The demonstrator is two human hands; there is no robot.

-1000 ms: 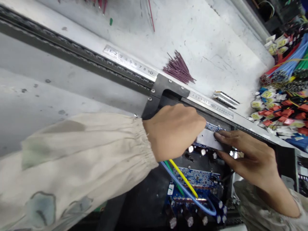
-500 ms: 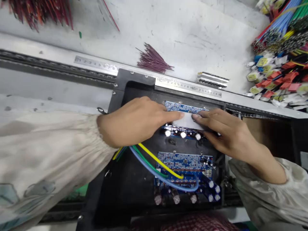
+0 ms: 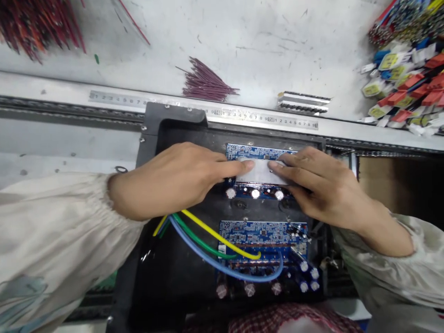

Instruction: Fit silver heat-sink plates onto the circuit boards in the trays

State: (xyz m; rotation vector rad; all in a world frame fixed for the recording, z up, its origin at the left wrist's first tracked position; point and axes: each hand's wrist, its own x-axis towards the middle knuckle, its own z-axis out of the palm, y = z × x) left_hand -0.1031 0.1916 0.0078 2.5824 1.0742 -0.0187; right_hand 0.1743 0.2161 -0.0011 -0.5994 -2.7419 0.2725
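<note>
In the head view a pale flat plate [image 3: 261, 172] lies over the upper blue circuit board [image 3: 239, 151]. My left hand [image 3: 173, 178] presses one extended digit on the plate's left end, its other fingers curled and partly hidden. At the right end, my right hand [image 3: 322, 189] grips the plate, thumb and fingers bent around its edge. A lower circuit board [image 3: 243, 231] sits nearer me, bearing round capacitors. Yellow [image 3: 215, 233], green [image 3: 197, 240] and blue wires [image 3: 208, 262] run from it to the left, passing below my left wrist. Both boards are inside a black housing [image 3: 173, 296].
A ruler strip [image 3: 249, 116] runs along the rail behind the housing. On the bench beyond lie a bundle of purple wires [image 3: 206, 81], pin header strips [image 3: 303, 101], red wires [image 3: 38, 25] at left and a heap of connectors [image 3: 409, 83] at right.
The view has shifted, so the housing and boards appear slightly farther left. Both hands keep the same hold on the pale plate.
</note>
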